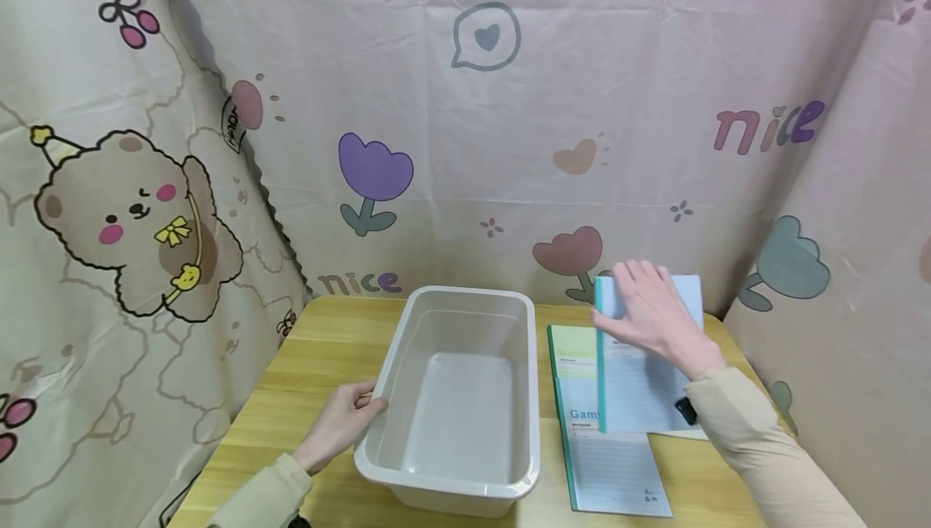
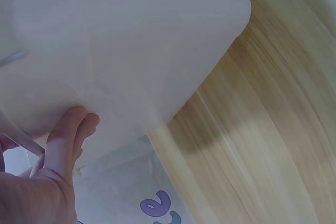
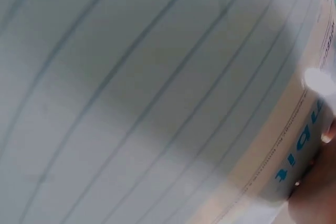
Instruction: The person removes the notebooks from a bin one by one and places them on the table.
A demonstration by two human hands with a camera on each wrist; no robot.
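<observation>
A pale grey-beige plastic bin (image 1: 465,399) stands on the wooden table, with nothing visible inside. My left hand (image 1: 342,424) grips its left rim between thumb and fingers; in the left wrist view those fingers lie against the bin's outer wall (image 2: 131,51). My right hand (image 1: 647,306) holds a blue lined notebook (image 1: 640,390) with a teal spine, thumb near the spine and fingers at the upper part. That notebook overlaps a green notebook (image 1: 570,342) and another blue notebook (image 1: 618,471) on the table. In the right wrist view, the lined cover (image 3: 157,87) fills most of the picture.
The wooden table (image 1: 327,342) extends left of the bin. A pale edge (image 1: 687,434) of something flat shows below the held notebook. A printed curtain (image 1: 436,107) hangs behind the table and along both sides.
</observation>
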